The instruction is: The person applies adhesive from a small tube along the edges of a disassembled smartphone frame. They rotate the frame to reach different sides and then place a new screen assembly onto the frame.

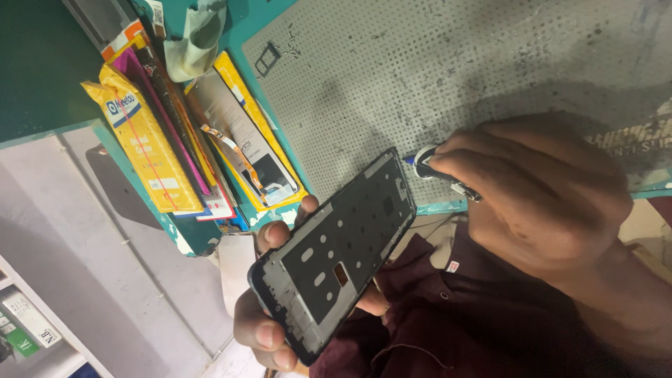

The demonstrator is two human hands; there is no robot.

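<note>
Phone frame (339,255), black with grey edges and bare of parts, sits tilted at centre, gripped along its lower edge by the left hand (269,318), fingers curled round it. At two o'clock the right hand (539,189) pinches a small tool (437,168) touching the frame's top corner. Yellow packets (143,136) lie at ten o'clock beside a grey perforated mat (434,70).

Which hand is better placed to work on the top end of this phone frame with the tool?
Right. The right hand already grips the small tool beside the phone frame's top corner, while the left hand is wrapped around the frame, supporting it.
</note>
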